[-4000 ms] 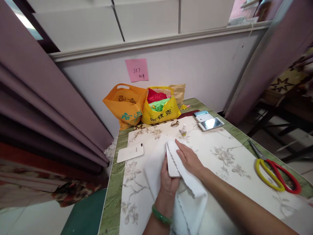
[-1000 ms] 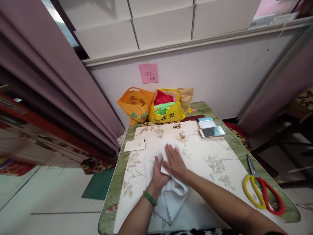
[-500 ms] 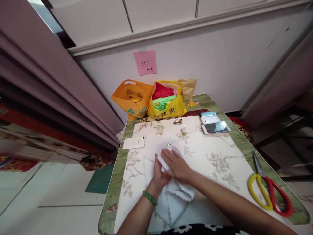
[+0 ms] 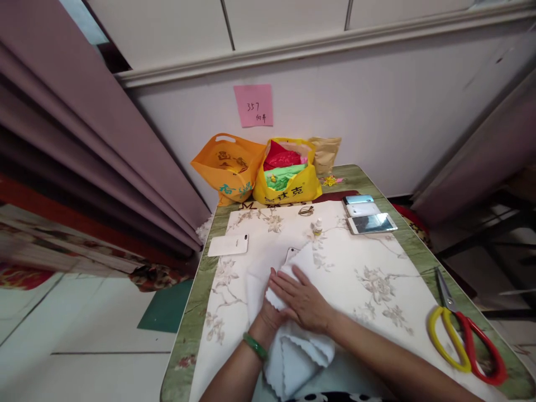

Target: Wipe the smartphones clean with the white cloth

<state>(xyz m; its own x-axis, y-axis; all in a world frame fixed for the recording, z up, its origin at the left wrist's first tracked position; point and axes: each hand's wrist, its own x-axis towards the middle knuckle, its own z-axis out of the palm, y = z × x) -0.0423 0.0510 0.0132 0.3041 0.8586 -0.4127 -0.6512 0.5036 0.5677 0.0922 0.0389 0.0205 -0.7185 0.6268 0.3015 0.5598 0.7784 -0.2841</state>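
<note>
Over the near middle of the table, my left hand (image 4: pixel 270 314) is closed from below around a smartphone wrapped in a white cloth (image 4: pixel 293 357). Only the top end of the smartphone (image 4: pixel 292 254), with its camera, shows past the cloth. My right hand (image 4: pixel 305 301) presses a fold of the cloth onto the phone, its fingers stretched side by side and cloth showing between fingers and thumb. One cloth corner stands up beyond the fingers, and the rest hangs in folds towards me. The left fingers are mostly hidden.
A white phone (image 4: pixel 228 245) lies to the left; several phones (image 4: pixel 372 224) lie at the far right. A small bottle (image 4: pixel 317 226) stands mid-table. Large scissors (image 4: pixel 456 321) lie on the right edge. An orange bag (image 4: pixel 230 167) and a yellow bag (image 4: pixel 288 187) stand at the back.
My right hand has slid slightly down and towards me over the phone. A cloth corner has lifted up beyond it, and more of the phone's top end shows.
</note>
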